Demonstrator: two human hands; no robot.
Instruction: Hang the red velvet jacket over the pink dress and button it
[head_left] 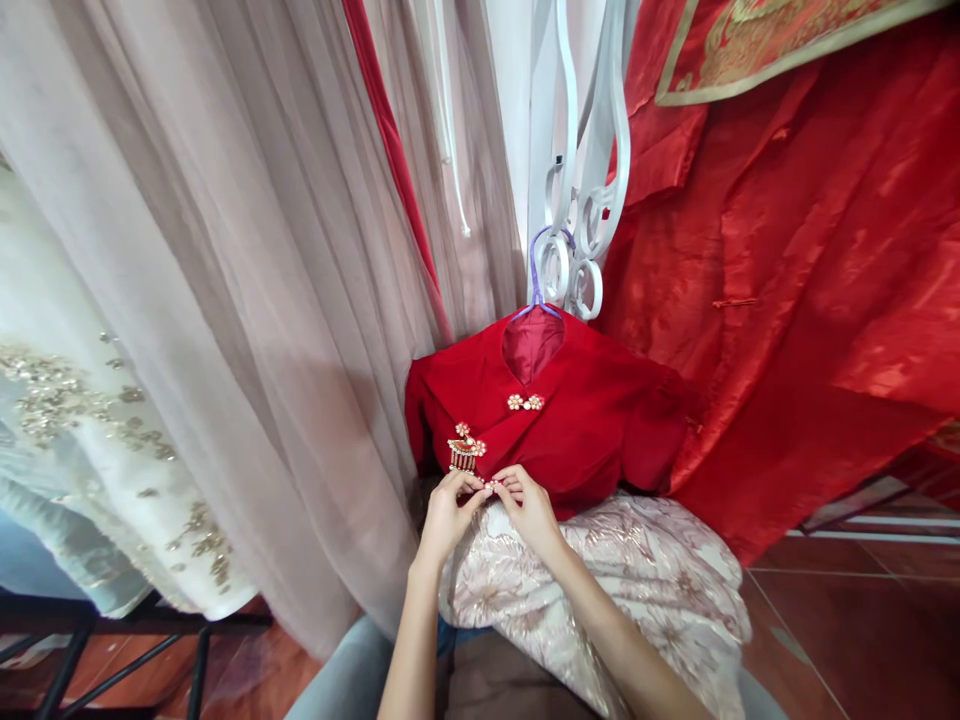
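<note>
A red velvet jacket hangs in front of me on a purple hanger. At its lower front edge, a small beaded flower clasp sits between the fingertips of both hands. My left hand pinches it from the left, and my right hand pinches it from the right. Fingers partly cover the clasp, so whether its halves are joined is hidden. Just above my left hand is a fan-shaped beaded ornament with tassels. Another flower clasp lies across the jacket below the neckline.
A pale brocade garment with shiny embroidery spreads below the jacket, over my lap. Sheer pinkish curtain fabric hangs at left. White scrolled metalwork rises behind the hanger. Large red satin cloth fills the right side, above a tiled floor.
</note>
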